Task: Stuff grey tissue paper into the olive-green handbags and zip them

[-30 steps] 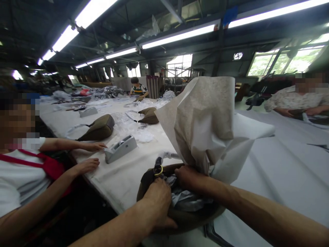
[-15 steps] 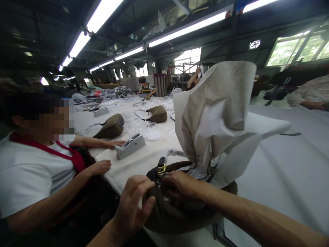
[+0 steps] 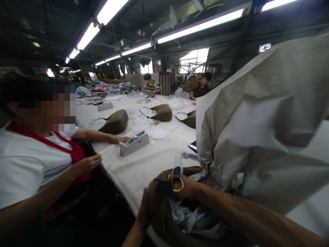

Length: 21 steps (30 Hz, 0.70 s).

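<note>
Inside a dim workshop, beneath fluorescent tubes (image 3: 87,36) and with a bright window (image 3: 196,58) far beyond the fingers: a long, pale-covered table (image 3: 128,168). Ahead of the fingers and to their left, a grey tape dispenser (image 3: 135,143), with a co-worker's hand (image 3: 120,139) just beside its left end. Farther out, three olive bags (image 3: 162,112) near spread clear plastic (image 3: 154,133), and well beyond, two more people (image 3: 153,84).

Between both hands, at the table's near edge, an open olive bag (image 3: 160,206), mouth upward. Curves the left hand (image 3: 144,204) against the bag's left end, thumb in view, other fingers largely hidden; impossible to tell a closed grip from mere support. Sends the right hand (image 3: 189,187) into the mouth, behind a gold ring (image 3: 182,185), fingertips out of sight; impossible to tell their spread or hold. Below the right fingers, crumpled translucent filling (image 3: 190,216) inside the bag. Just above them, a white-wrapped strap (image 3: 178,163); to their right, a large creased sheet (image 3: 244,127) standing high over the bag.
</note>
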{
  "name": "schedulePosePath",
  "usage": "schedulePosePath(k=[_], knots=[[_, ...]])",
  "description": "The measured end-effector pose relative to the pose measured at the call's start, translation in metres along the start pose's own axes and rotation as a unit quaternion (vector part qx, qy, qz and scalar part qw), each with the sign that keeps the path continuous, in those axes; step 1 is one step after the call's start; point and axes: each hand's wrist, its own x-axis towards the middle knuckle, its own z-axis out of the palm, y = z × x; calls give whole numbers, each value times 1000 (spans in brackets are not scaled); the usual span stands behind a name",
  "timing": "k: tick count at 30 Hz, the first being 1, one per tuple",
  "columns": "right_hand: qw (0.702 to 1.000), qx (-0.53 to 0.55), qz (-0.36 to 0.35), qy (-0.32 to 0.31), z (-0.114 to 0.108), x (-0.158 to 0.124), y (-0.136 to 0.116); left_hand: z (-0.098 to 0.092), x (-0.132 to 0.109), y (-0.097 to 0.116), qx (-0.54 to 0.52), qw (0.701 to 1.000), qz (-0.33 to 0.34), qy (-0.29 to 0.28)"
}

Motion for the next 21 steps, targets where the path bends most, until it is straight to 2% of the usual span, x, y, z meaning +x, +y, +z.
schedulePosePath(k=[2, 4, 6, 8, 9, 11, 12, 14, 16, 18, 21], knots=[[999, 37, 14, 15, 6, 3, 8, -5, 10, -1, 7, 1000, 7, -8], [998, 52, 8, 46, 8, 10, 15, -10, 19, 3, 23, 1000, 9, 12], [995, 57, -28, 78, 2, 12, 15, -12, 24, 16, 56, 997, 41, 27], [993, 49, -70, 86, -12, 4, 7, -11, 21, 38, 129, 984, 110, 47], [992, 35, -82, 89, -22, -5, 0, -8, 18, 52, 186, 967, 159, 71], [994, -27, -78, 68, -43, -31, -14, 2, 9, 80, 301, 901, 285, 131], [994, -78, -69, 40, -52, -45, -19, 9, 6, 92, 338, 863, 357, 117], [976, -209, -46, -30, -64, -68, -21, 23, 3, 110, 405, 809, 426, 9], [940, -334, -13, -73, -65, -78, -12, 34, 6, 116, 476, 778, 393, -113], [904, -424, 16, -52, -55, -75, 7, 41, 10, 114, 543, 754, 322, -179], [880, -474, 18, -4, -34, -58, 33, 44, 8, 109, 585, 718, 277, -256]])
